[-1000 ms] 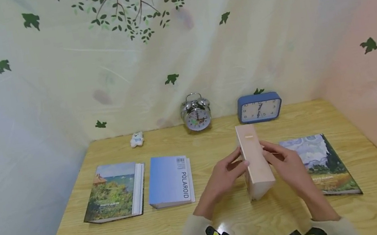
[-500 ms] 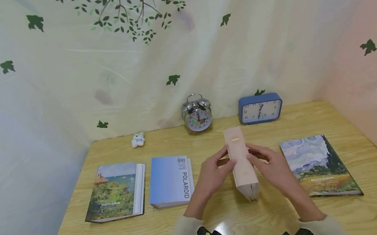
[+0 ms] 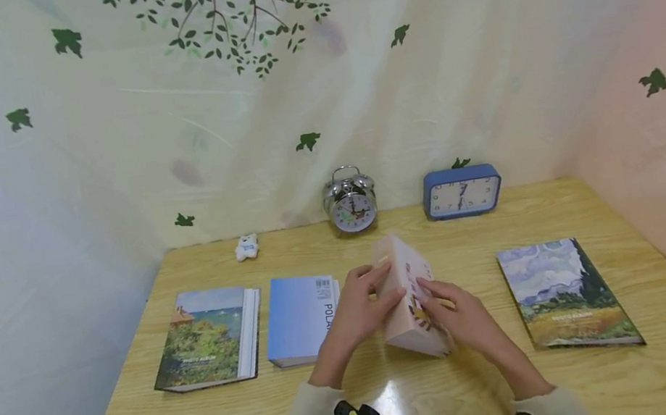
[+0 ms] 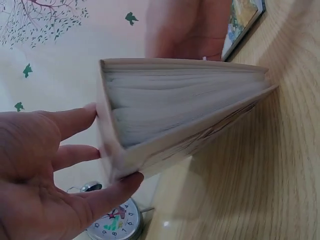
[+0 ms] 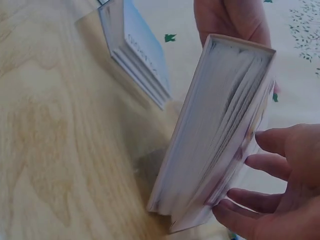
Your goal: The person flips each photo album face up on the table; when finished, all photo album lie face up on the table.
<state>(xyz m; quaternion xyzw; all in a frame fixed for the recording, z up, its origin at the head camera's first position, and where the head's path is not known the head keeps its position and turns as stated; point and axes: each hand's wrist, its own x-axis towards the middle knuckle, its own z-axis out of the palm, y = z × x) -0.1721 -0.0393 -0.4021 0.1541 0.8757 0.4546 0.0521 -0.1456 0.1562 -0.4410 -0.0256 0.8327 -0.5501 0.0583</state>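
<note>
A thick pale pink photo album (image 3: 403,331) stands tilted on its page edge, spine up, mid-table in the head view. My left hand (image 3: 356,306) holds it by the spine edge, thumb and fingertips against the spine and left side. On the other side, my right hand (image 3: 460,315) touches the printed cover with spread fingertips. Pages (image 4: 170,102) show in the left wrist view, fanned slightly between the covers. From the right wrist view, the right fingers (image 5: 265,202) lie against the cover without wrapping round it.
A landscape photo album (image 3: 204,343) and a blue Polaroid album (image 3: 295,320) lie to the left. Another painted album (image 3: 566,293) lies right. Behind stand a white bear figurine (image 3: 246,247), a silver alarm clock (image 3: 352,211) and a blue clock (image 3: 463,193).
Both hands have carried the pink album leftward, away from the painted album at right. It has turned, so its printed cover now faces the head camera.
</note>
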